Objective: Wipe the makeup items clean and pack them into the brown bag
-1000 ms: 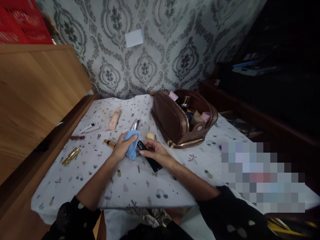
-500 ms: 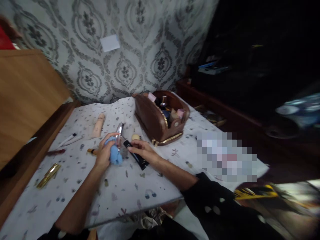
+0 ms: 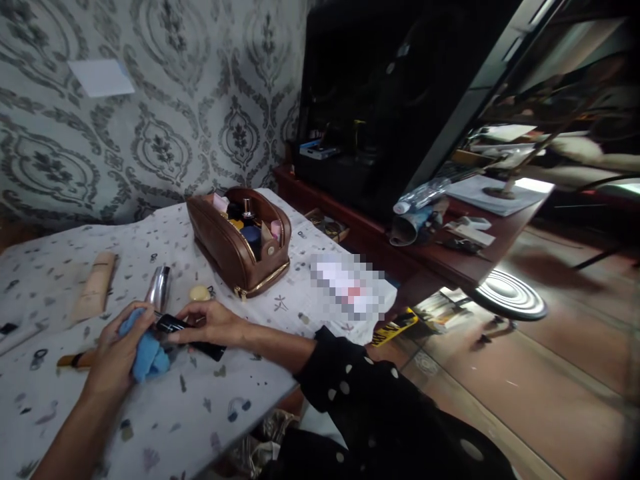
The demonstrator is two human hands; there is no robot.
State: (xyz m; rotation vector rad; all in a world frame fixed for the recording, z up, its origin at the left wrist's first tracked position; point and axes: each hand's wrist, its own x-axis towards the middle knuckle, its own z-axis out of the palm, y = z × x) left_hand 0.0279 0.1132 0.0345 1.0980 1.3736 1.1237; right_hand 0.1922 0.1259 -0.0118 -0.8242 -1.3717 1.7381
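My left hand (image 3: 116, 351) is closed around a blue cloth (image 3: 144, 349), which it presses against the end of a black tube (image 3: 186, 333). My right hand (image 3: 209, 322) pinches that black tube from above and holds it just over the patterned tablecloth (image 3: 170, 413). A silver tube (image 3: 158, 288) lies just beyond my hands, and a small round cream piece (image 3: 199, 293) lies beside it. Behind them stands an open brown leather cosmetic bag (image 3: 235, 247) with bottles and pots inside.
A beige tube (image 3: 95, 285) lies at the left on the cloth, and a gold-tipped stick (image 3: 75, 360) lies near my left wrist. A dark wooden shelf (image 3: 440, 257) with papers and a rolled item runs along the right. Patterned wallpaper (image 3: 165, 133) stands behind the table.
The view has swung far to the right, so the table now sits at the left. Both hands stay together on the black tube and blue cloth.
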